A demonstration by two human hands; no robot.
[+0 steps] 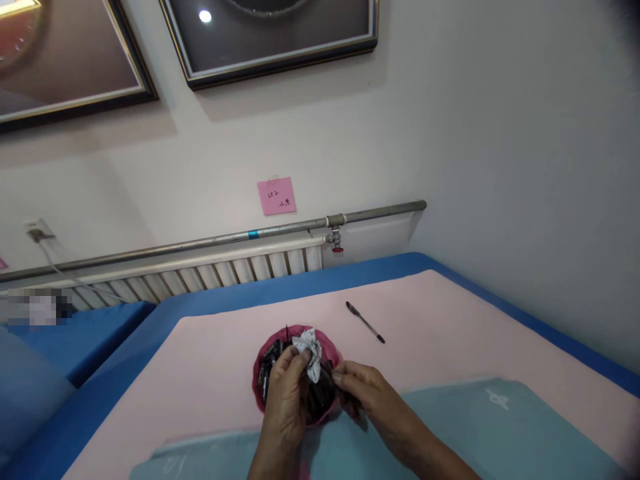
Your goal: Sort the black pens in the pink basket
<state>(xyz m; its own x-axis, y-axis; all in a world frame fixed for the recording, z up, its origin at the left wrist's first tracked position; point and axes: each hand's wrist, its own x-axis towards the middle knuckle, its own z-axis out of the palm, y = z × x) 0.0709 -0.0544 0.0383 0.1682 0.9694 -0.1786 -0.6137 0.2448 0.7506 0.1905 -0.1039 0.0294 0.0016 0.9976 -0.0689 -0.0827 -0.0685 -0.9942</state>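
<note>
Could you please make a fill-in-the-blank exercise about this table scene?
1. The left hand pinches a crumpled white ____.
2. The right hand touches a round ____ container of dark pens.
3. One pen lies alone on the ____ cloth.
Missing words: tissue; pink; pink.

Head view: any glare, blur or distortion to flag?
Head view: lamp glare spot on the framed picture; wide-angle bend in the pipe; a pixelated patch at left; dark vignette in the right corners; left hand and right hand over the pink bowl are soft but readable.
</note>
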